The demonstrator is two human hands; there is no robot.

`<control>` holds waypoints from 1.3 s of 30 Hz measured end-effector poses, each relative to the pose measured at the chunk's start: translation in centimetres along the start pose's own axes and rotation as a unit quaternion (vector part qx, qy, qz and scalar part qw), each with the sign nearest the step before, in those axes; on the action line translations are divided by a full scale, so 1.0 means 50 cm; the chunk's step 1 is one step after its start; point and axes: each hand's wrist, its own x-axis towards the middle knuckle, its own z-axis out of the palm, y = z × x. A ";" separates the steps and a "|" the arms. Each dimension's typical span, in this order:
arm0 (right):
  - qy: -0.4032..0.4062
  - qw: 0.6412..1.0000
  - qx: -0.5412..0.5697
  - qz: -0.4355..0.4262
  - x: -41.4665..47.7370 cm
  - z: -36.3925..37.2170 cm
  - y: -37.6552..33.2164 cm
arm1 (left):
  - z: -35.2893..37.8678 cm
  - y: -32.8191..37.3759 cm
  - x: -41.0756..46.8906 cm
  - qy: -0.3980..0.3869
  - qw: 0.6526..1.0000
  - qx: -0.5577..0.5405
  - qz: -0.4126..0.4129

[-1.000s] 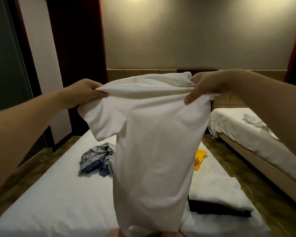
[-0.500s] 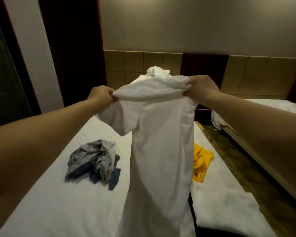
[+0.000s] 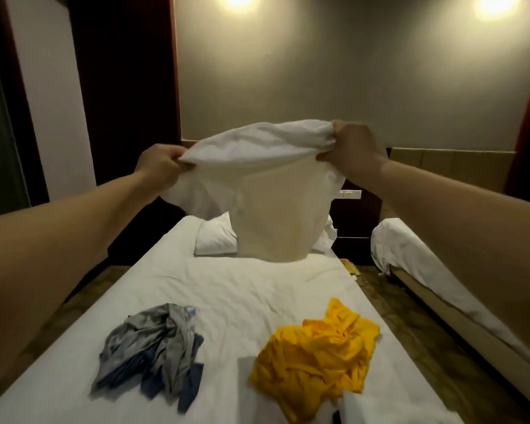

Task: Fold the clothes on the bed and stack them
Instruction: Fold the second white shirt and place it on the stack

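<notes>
Both hands pinch the top edge of a white shirt (image 3: 270, 191), the left hand (image 3: 158, 162) with fingers curled over a bunched corner at centre left, the right hand (image 3: 351, 148) gripping the opposite corner a little higher, arms stretched forward. The cloth is thin, soft cotton (light glows through its body) and billows in a rounded bell shape in mid frame, above the far end of the bed (image 3: 227, 286), its hem near the pillow (image 3: 214, 240); whether they touch is hard to tell. Half a second ago it hung straight down, long and narrow. On the wrinkled white sheet lie a crumpled grey-and-blue heap (image 3: 156, 344) at lower left and a rumpled yellow garment (image 3: 318, 347) at lower right.
</notes>
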 end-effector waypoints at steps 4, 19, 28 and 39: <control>-0.124 0.989 -0.072 -0.024 -0.231 0.012 -0.027 | -0.021 -0.068 -0.217 -0.084 0.995 0.044 -0.022; -0.425 0.902 -0.004 0.071 -0.969 0.149 -0.064 | 0.022 -0.335 -0.958 -0.372 0.889 0.256 -0.077; -0.418 0.895 0.145 0.056 -0.982 0.098 -0.081 | -0.012 -0.339 -0.957 -0.387 0.881 0.273 0.000; -0.447 0.879 0.157 0.048 -1.033 0.046 -0.086 | -0.059 -0.336 -0.991 -0.405 0.863 0.300 -0.018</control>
